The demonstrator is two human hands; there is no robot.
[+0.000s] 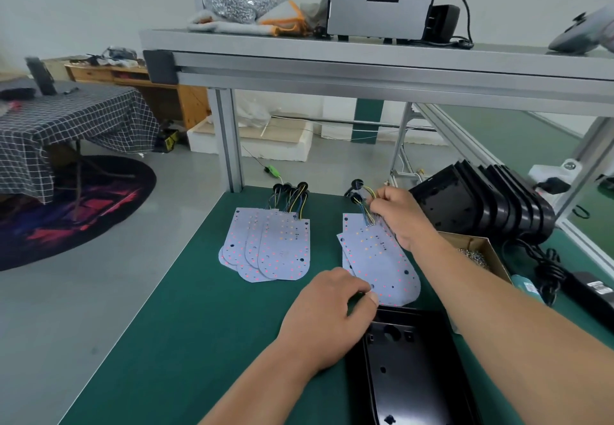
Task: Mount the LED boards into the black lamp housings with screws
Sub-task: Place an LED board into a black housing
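Note:
Two fanned piles of white LED boards lie on the green mat: a left pile (275,248) and a right pile (378,258), each with coloured wires and black plugs at the far end. My right hand (398,215) pinches the wires (365,212) of the right pile's top board at its far end. My left hand (329,315) has its fingers curled at that board's near rounded edge, thumb touching it. An open black lamp housing (408,368) lies just in front of the boards, under my left hand.
A row of black housings (488,205) stands on edge at the right. Beside it are a cardboard box of screws (478,252), a black power adapter with cable (584,288), and an aluminium frame post (229,145) with a shelf above.

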